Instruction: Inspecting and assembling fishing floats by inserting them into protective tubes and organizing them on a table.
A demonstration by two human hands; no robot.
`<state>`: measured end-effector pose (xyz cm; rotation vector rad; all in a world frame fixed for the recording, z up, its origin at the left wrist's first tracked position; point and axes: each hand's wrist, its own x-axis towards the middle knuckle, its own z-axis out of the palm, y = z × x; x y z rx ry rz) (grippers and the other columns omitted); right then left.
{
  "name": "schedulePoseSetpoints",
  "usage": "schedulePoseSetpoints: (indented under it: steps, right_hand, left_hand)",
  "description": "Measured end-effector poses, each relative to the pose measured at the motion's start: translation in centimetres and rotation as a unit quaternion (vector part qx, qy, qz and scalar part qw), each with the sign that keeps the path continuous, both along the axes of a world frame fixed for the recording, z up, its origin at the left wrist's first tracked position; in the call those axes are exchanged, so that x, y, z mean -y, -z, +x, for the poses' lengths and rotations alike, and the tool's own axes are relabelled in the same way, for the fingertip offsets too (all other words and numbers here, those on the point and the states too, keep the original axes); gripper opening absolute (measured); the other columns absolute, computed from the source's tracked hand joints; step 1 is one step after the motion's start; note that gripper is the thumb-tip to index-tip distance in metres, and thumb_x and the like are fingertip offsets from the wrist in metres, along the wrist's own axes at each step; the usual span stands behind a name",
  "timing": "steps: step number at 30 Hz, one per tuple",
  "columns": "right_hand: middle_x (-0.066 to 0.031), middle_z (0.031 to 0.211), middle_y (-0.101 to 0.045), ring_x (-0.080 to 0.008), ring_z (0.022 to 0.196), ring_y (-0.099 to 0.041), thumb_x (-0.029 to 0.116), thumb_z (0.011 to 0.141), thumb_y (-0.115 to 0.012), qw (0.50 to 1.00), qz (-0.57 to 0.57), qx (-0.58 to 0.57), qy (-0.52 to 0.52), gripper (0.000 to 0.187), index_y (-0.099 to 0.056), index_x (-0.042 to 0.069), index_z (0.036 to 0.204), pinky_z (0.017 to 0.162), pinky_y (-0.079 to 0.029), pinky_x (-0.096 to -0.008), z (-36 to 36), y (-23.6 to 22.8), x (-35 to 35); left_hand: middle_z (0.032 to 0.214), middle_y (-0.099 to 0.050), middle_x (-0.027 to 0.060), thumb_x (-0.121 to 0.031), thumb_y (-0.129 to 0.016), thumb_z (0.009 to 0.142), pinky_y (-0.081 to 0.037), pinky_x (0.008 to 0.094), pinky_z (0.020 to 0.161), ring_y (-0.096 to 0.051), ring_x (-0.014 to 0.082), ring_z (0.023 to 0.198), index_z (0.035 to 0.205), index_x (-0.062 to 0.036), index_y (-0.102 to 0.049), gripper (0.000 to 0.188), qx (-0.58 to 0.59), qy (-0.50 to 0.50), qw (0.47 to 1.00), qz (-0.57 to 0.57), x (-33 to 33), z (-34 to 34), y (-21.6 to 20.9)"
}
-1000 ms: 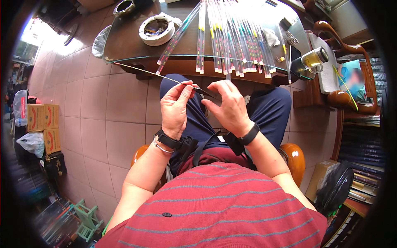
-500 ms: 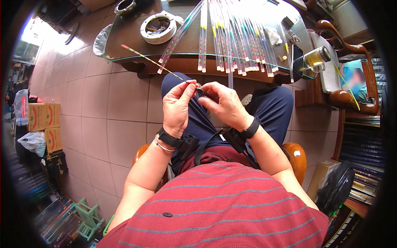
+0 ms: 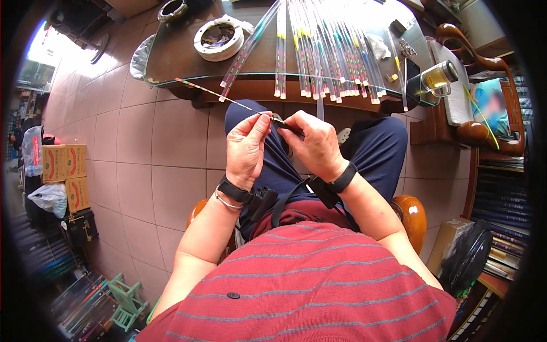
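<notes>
Fishing float (image 3: 228, 100), thin stem slanting far-left over the lap, pinched by left hand (image 3: 246, 149); right hand (image 3: 316, 145) pinching its dark base end. Mid-fitting, probably; next needs steady alignment.

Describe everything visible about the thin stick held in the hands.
The thin stick is a long, very slender rod, banded red, yellow and green toward its far tip, plain and pale nearer the hands. It slants up and to the left over the tiled floor, its tip near the glass table edge. The left hand pinches its near end; the right hand meets it there with a small dark piece.
</notes>
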<state>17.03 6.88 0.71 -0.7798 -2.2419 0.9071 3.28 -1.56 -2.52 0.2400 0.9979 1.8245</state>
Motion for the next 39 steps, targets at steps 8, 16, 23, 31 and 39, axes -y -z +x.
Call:
schedulePoseSetpoints:
  steps: [8, 16, 23, 31, 39]
  right_hand:
    - [-0.0138, 0.078, -0.064, -0.0338, 0.071, -0.064, 0.019, 0.086, -0.067, 0.992, -0.107, 0.022, -0.068, 0.018, -0.061, 0.003, 0.093, 0.062, -0.050, -0.0396, 0.1, -0.2, -0.5]
    - [-0.0174, 0.077, -0.065, -0.0339, 0.072, -0.066, 0.018, 0.086, -0.067, 0.983, -0.154, 0.067, -0.072, 0.022, -0.057, 0.001, 0.094, 0.062, -0.051, -0.0401, 0.3, 0.6, -0.6]
    - [-0.0185, 0.073, -0.064, -0.0354, 0.071, -0.065, 0.020, 0.088, -0.066, 0.994, -0.111, 0.003, -0.025, 0.022, -0.059, 0.001, 0.095, 0.062, -0.051, -0.0400, -0.2, 0.1, -0.1]
    - [-0.0125, 0.076, -0.065, -0.0219, 0.073, -0.065, 0.017, 0.085, -0.071, 0.985, -0.169, -0.020, -0.034, 0.025, -0.058, 0.001, 0.099, 0.065, -0.052, -0.0325, -0.3, 0.2, 0.0]
    - [-0.0161, 0.079, -0.064, -0.0310, 0.072, -0.065, 0.021, 0.083, -0.073, 0.992, -0.121, -0.005, -0.043, 0.027, -0.058, 0.002, 0.093, 0.065, -0.051, -0.0378, 0.1, 1.0, -0.7]
  left_hand:
    - [0.099, -0.070, 0.0053, -0.005, -0.065, 0.090, -0.049, 0.0197, 0.078, -0.061, 0.0080, 0.083, 0.107, -0.0013, -0.068, 0.017, -0.004, 0.005, 1.000, 0.005, 0.0, -0.2, 0.0]
    - [0.099, -0.069, 0.0058, -0.005, -0.064, 0.091, -0.050, 0.0207, 0.079, -0.062, 0.0091, 0.084, 0.106, -0.0014, -0.068, 0.016, -0.020, -0.003, 1.000, 0.012, -0.1, -0.1, 0.1]
    - [0.098, -0.069, 0.0050, -0.005, -0.065, 0.090, -0.048, 0.0197, 0.077, -0.059, 0.0078, 0.083, 0.107, -0.0001, -0.068, 0.017, -0.025, -0.004, 1.000, 0.006, -0.1, 0.1, 0.0]
    - [0.097, -0.069, 0.0044, -0.004, -0.064, 0.091, -0.048, 0.0200, 0.077, -0.059, 0.0078, 0.082, 0.107, 0.0000, -0.068, 0.017, -0.022, -0.008, 1.000, 0.006, 0.0, 0.2, -0.1]
    - [0.098, -0.069, 0.0053, -0.004, -0.064, 0.091, -0.048, 0.0200, 0.078, -0.060, 0.0083, 0.083, 0.106, 0.0002, -0.068, 0.017, -0.021, -0.016, 1.000, 0.005, -0.2, 0.2, -0.2]
